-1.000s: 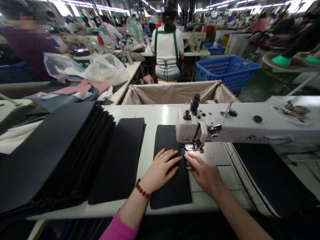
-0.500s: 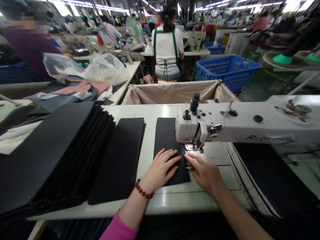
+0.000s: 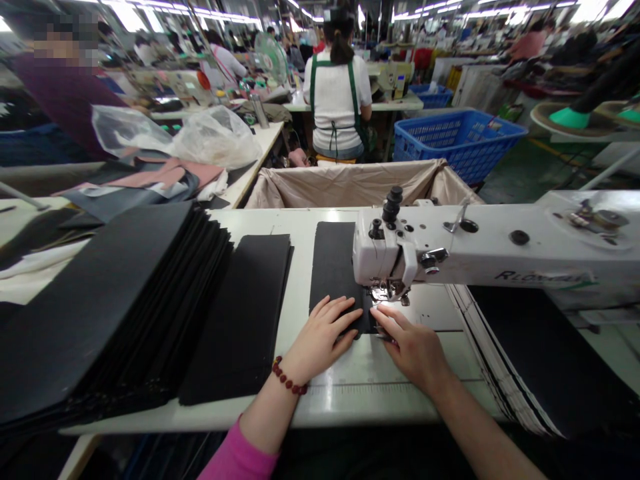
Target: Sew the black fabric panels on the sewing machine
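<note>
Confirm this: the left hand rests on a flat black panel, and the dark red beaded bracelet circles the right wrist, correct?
Wrong wrist: the head view shows the bracelet circling the left one. The left hand does rest on the black panel.

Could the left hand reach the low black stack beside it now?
Probably yes: the left hand rests on the black piece, and only white tabletop shows between that and the low stack.

Magenta sleeve (image 3: 245, 450) and dark red beaded bracelet (image 3: 289, 384) on the left arm (image 3: 270, 413)
</note>
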Available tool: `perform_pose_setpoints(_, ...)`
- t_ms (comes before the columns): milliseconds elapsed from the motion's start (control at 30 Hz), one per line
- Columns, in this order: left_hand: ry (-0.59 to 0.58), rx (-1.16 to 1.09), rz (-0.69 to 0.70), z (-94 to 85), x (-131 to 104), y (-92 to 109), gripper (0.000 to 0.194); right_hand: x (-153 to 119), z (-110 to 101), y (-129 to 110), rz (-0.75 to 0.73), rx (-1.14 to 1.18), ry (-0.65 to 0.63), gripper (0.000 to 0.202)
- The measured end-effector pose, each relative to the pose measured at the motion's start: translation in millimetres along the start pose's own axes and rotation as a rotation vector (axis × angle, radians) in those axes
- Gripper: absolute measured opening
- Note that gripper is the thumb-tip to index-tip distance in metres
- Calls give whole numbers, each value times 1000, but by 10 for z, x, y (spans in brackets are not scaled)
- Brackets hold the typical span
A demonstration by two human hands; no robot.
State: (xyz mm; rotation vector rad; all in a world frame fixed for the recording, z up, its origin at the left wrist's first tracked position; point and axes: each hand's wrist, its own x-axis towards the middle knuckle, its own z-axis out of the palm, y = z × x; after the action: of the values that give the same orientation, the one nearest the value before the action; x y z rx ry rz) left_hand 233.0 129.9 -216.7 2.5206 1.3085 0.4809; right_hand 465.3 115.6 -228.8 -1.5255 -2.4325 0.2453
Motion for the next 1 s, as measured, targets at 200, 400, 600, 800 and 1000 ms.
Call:
perform_pose_setpoints(200, 11, 8, -17, 16, -3, -5, 42, -5, 17, 11, 1, 8, -12, 60)
perform_pose_setpoints(400, 15, 39, -34, 36, 26, -2, 45, -2, 7, 12, 5, 23, -15, 58)
perform_pose_setpoints(600, -19, 91, -73, 68, 49, -8, 54, 1, 10, 14, 11, 27, -6, 56)
perform_pose_setpoints(800, -28, 113, -83, 81, 61, -20, 56, -2, 4, 10, 18, 24, -4, 56)
perform_pose_setpoints(1000, -13, 102, -77, 81, 63, -18, 56, -4, 3, 13, 12, 45, 6, 57)
